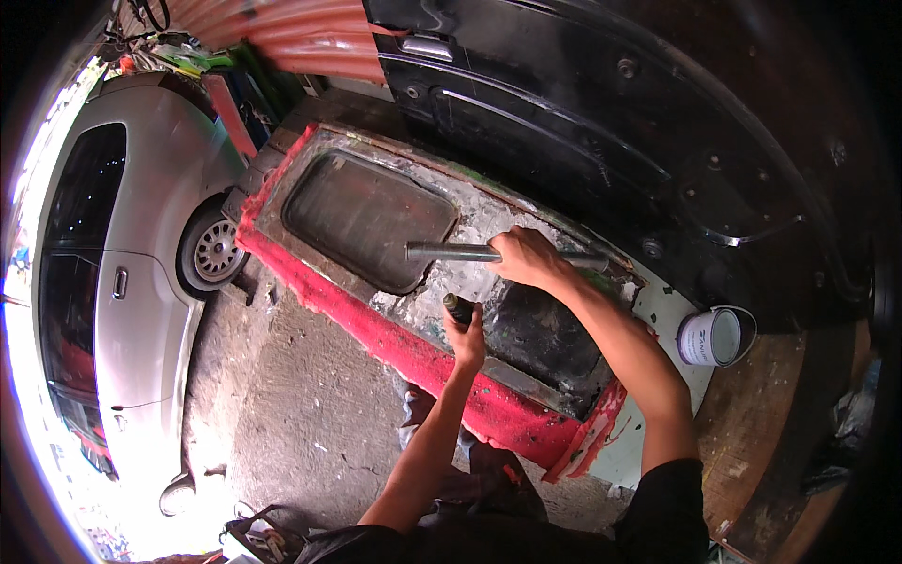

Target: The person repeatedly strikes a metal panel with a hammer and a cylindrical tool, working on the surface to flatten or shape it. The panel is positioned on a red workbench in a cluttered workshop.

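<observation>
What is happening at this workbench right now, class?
A person leans over a red car door panel lying flat. The right hand grips a grey metal bar laid across the panel, while the left hand holds a dark-handled tool against its surface. A small paint tin stands nearby, and a silver car is parked alongside.

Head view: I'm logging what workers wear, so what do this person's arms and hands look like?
Both forearms are bare from elbow to wrist, with black short sleeves ending near the elbows. The left hand and right hand wear no gloves; no watch, ring or bracelet shows.
</observation>
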`<state>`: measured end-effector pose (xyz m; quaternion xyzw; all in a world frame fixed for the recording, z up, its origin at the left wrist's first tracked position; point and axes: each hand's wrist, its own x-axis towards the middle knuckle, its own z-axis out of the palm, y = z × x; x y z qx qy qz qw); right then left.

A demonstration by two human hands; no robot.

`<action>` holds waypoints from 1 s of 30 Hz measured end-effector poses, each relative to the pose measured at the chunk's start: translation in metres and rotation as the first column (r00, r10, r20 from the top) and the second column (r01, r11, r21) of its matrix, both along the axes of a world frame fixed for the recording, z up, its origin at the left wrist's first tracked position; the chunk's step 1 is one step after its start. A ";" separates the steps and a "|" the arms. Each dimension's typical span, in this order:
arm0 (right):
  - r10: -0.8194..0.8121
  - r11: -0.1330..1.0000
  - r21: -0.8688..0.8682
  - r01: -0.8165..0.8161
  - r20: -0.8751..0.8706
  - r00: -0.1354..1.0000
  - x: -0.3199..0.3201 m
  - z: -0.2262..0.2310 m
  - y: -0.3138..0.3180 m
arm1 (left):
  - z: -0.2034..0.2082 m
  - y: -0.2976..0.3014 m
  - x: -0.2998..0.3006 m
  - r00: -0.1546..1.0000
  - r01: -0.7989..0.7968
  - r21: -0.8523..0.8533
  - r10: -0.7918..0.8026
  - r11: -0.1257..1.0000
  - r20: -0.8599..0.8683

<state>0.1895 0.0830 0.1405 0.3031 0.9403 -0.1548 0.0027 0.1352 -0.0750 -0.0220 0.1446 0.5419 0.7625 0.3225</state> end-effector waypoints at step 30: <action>0.042 0.994 -0.099 -0.048 -0.068 0.997 -0.026 0.020 -0.008 | -0.025 -0.003 0.007 0.981 -0.188 -0.005 0.188 0.982 0.050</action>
